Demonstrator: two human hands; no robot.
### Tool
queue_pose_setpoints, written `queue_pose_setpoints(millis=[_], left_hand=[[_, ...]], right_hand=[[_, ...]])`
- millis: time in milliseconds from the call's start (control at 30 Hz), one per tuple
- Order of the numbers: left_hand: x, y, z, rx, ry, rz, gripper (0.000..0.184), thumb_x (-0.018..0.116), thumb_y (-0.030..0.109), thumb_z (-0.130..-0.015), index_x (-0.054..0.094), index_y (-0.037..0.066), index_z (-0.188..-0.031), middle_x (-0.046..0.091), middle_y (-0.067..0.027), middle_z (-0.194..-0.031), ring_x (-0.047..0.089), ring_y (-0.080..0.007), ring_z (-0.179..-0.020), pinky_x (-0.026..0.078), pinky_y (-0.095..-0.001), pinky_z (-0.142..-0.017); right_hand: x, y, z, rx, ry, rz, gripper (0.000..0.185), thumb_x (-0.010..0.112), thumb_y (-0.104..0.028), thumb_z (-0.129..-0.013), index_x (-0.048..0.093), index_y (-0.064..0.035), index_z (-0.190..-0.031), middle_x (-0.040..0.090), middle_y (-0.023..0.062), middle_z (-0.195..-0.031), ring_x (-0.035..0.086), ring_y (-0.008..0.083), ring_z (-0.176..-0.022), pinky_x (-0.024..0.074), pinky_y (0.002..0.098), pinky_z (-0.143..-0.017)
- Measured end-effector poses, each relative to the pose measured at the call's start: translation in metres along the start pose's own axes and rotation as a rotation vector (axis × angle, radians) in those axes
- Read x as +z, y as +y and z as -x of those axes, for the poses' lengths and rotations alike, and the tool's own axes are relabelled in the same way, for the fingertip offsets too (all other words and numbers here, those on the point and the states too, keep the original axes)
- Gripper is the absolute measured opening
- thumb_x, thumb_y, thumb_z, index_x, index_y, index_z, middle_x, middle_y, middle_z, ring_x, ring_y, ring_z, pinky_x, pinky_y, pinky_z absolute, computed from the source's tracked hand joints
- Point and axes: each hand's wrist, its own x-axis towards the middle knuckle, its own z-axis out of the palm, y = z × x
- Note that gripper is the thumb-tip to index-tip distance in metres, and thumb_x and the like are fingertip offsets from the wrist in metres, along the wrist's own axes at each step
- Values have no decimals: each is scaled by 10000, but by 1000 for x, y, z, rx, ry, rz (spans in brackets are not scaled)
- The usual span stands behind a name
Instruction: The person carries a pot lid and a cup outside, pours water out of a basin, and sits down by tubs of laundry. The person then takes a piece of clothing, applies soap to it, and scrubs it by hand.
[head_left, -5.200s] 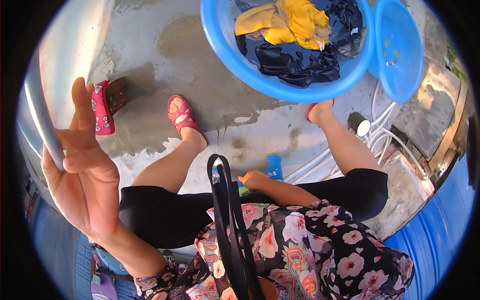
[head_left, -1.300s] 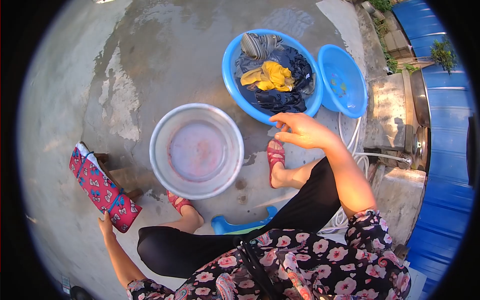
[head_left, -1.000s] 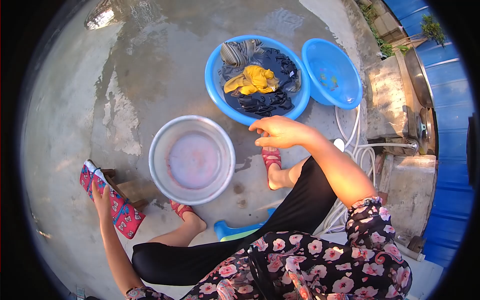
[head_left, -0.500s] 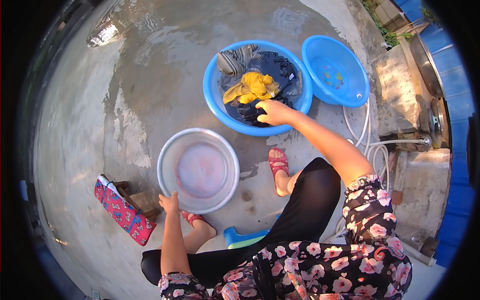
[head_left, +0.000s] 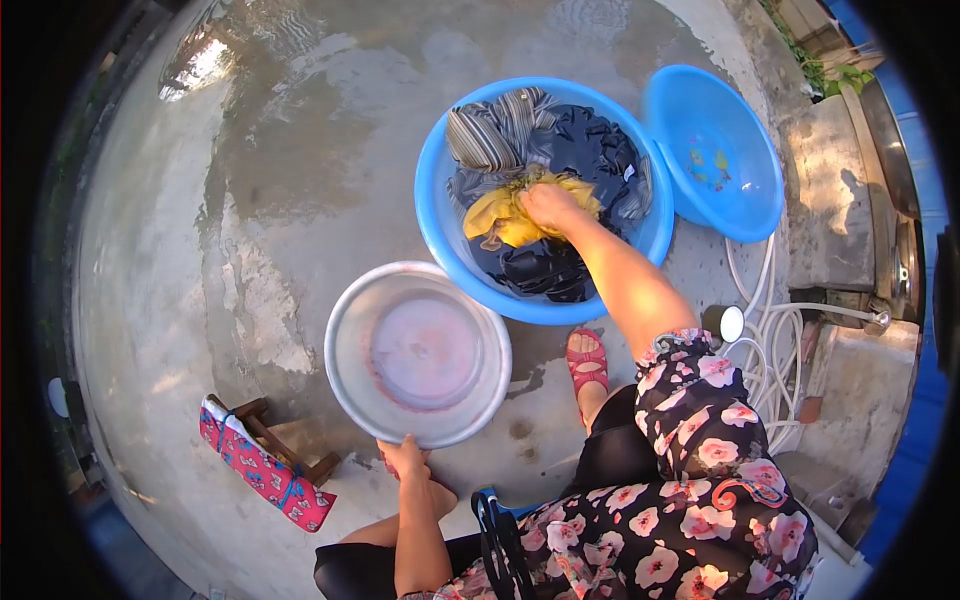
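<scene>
The big blue tub [head_left: 540, 310] is gleaming in smooth, glossy plastic, and the smaller blue basin [head_left: 690, 110] is matching that sheen! The silvery basin [head_left: 430, 340] is looking like metal, softly dull inside. Yellow cloth [head_left: 505, 222] is bunching in soft folds; black cloth [head_left: 545, 270] is glistening wet. Wooden stool legs [head_left: 265, 435] are looking rough, and the concrete floor [head_left: 275, 165] is shining in damp patches, elsewhere showing matt.
</scene>
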Motion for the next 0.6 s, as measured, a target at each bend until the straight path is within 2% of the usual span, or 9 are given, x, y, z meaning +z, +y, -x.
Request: queue_pose_setpoints(millis=[100,167,233,300,400,433,500,533,600], left_hand=[[3,-6,-3,-31,50,-16,573,408,-37,-792,166,141,-1280,302,-133,-1252,435,-300,-1064,536,-410,-666],[4,-8,-1,3,52,57,555,394,-44,-800,170,135,-1275,306,-136,-1248,435,-298,-1063,535,-395,-671],[3,-11,-6,27,2,72,553,393,-45,-803,169,135,-1275,298,-139,-1253,441,-299,-1057,534,-398,-676],[3,-13,0,40,-28,55,548,399,-38,-809,162,128,-1274,281,-147,-1264,455,-302,-1044,533,-403,-683],[6,-12,13,22,-79,101,615,415,-15,-814,78,126,-1309,234,-153,-1300,463,-312,-1046,537,-410,-691],[6,-12,17,12,-47,113,615,415,-15,-814,78,126,-1309,234,-153,-1300,463,-312,-1046,537,-410,-691],[10,-6,22,2,-18,123,471,453,21,-813,209,114,-1205,340,-135,-1203,460,-276,-1037,534,-391,-647],[10,-9,19,-6,-1,136,471,453,21,-813,209,114,-1205,340,-135,-1203,460,-276,-1037,534,-391,-647],[10,-19,13,-10,-7,105,496,454,41,-819,183,121,-1226,331,-138,-1221,454,-271,-1052,525,-393,-654]], right_hand=[[15,12,-17,-36,-147,138,316,403,-244,-808,589,-47,-970,570,131,-1050,541,320,-963,425,408,-822],[16,3,-12,-81,-5,246,249,458,-160,-761,589,-63,-949,583,141,-1001,556,314,-934,447,397,-794],[2,-14,3,-105,354,163,191,487,-99,-724,584,-65,-884,573,155,-948,567,311,-894,471,383,-750],[-1,-10,-7,-238,529,186,159,488,-74,-711,561,-42,-848,553,168,-902,572,313,-850,482,382,-716],[4,22,-52,-100,249,95,302,434,-55,-756,481,-11,-1051,521,236,-1074,530,374,-950,434,438,-792],[-7,13,-51,111,115,131,358,426,-40,-764,440,-10,-1121,525,245,-1067,530,364,-964,428,426,-813],[1,26,-59,229,95,221,476,435,-35,-773,319,-27,-1235,507,258,-1097,521,350,-1005,421,411,-845],[-3,28,-58,233,-19,265,534,454,-60,-770,276,-46,-1274,502,258,-1108,514,355,-1017,411,414,-859],[0,29,-48,316,40,160,564,473,-83,-766,259,-50,-1286,505,251,-1109,510,353,-1024,410,415,-859]])
